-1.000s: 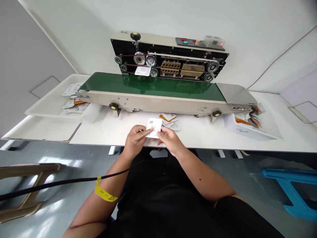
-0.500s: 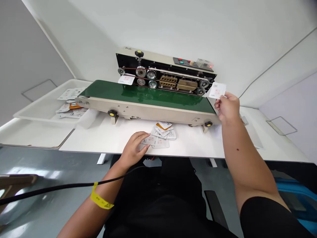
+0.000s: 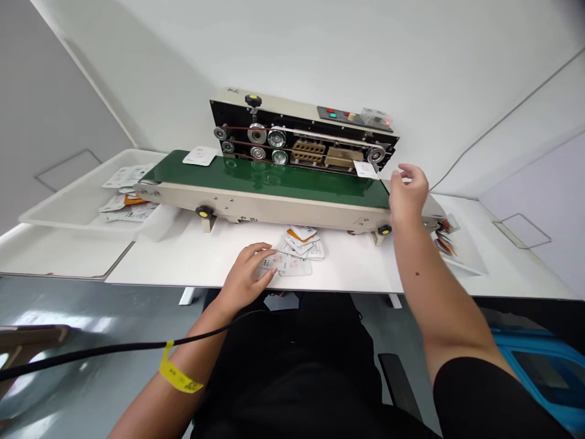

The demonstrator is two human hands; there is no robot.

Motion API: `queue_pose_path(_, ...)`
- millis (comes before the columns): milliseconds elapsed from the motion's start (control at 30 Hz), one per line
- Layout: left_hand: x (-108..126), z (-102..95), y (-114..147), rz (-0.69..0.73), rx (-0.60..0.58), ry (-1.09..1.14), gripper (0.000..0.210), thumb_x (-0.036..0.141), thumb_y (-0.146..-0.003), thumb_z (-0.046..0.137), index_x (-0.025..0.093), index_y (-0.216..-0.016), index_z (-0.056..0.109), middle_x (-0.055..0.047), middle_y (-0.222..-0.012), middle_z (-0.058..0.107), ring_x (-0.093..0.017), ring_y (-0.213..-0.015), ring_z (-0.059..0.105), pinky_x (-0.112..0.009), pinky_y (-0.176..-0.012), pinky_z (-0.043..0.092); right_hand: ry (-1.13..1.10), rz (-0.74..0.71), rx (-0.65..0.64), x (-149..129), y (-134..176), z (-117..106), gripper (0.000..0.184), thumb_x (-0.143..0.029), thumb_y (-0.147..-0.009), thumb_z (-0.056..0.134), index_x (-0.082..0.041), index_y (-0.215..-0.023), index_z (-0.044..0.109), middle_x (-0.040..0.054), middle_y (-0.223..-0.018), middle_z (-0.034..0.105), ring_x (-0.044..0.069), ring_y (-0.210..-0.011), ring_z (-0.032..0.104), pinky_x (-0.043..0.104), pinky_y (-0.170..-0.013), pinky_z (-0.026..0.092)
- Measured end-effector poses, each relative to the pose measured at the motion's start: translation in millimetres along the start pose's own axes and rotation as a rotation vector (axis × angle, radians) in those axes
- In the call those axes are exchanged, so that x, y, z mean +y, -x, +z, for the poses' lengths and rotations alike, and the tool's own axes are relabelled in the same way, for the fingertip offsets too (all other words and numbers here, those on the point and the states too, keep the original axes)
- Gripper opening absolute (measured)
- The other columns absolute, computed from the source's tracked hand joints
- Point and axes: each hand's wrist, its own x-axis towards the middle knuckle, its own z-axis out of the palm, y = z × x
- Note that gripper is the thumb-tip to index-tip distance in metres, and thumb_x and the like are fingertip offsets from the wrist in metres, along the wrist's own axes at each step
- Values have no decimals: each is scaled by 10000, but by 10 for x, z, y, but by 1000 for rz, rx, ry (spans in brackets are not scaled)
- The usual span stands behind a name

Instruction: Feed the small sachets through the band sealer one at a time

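Observation:
My right hand (image 3: 409,189), its fingers loosely curled and apart, is raised beside the right end of the band sealing machine (image 3: 301,137) and holds nothing. Just left of it, a white sachet (image 3: 366,170) with red print has its upper edge in the machine, above the green conveyor belt (image 3: 274,177). Another white sachet (image 3: 200,156) lies at the belt's left end. On the table's front edge, my left hand (image 3: 249,274) has thumb and fingers around the edges of a printed sachet (image 3: 274,262). A small pile of sachets (image 3: 301,244) lies beside it.
A translucent white bin (image 3: 68,204) with several sachets stands left of the conveyor. At the right, a tray (image 3: 473,262) holds more packets, partly behind my arm. A black cable (image 3: 114,349) crosses my left forearm. Control buttons (image 3: 336,114) sit atop the machine.
My right hand has let go of its sachet and moved slightly left; that sachet is now in the machine's right end. The other sachet has travelled left along the belt. My left hand stays put.

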Motion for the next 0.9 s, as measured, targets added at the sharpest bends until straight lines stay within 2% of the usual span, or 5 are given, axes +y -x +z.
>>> queue_pose_path(67,21,38,-30,-23,-77,-65,446,359,-997,662,252,-1428,630,-125,-1490,617,-328,-1398,569,-543,-1189,498,46,-270,84,4,579,27,220,-298,-990,551,-196,-1108,706,88,-1065,686,196,-925,658,342,-803,583)
queue_pose_path(167,67,130,-70,-45,-194,-178,643,410,-980,686,215,-1566,507,-133,-1629,524,-347,-1520,469,-549,-1267,414,59,-487,-351,2,1575,180,268,-319,-1019,529,-220,-1170,728,98,-1052,734,254,-1010,685,440,-939,582)
queue_pose_path(300,100,228,-78,-84,-299,-281,737,491,-1010,635,184,-1640,408,-139,-1709,429,-363,-1612,344,-560,-1289,371,258,-468,-745,-12,2403,445,634,-431,-984,634,-204,-1567,527,149,-1611,526,395,-1531,410,623,-1229,383)
queue_pose_path(467,73,221,-56,-48,-261,-277,667,499,-1033,622,166,-1591,472,-172,-1597,564,-358,-1510,500,-570,-1251,411,369,-418,-915,19,2435,561,601,-448,-1033,577,-232,-1591,519,111,-1700,429,397,-1607,308,674,-1300,228)
queue_pose_path(900,21,189,21,1,72,-130,412,540,-985,712,191,-1201,741,-131,-1128,798,-319,-1088,740,-506,-991,597,353,-424,-890,41,2438,521,509,-331,-1068,499,-290,-1574,548,64,-1700,441,377,-1589,355,664,-1290,260)
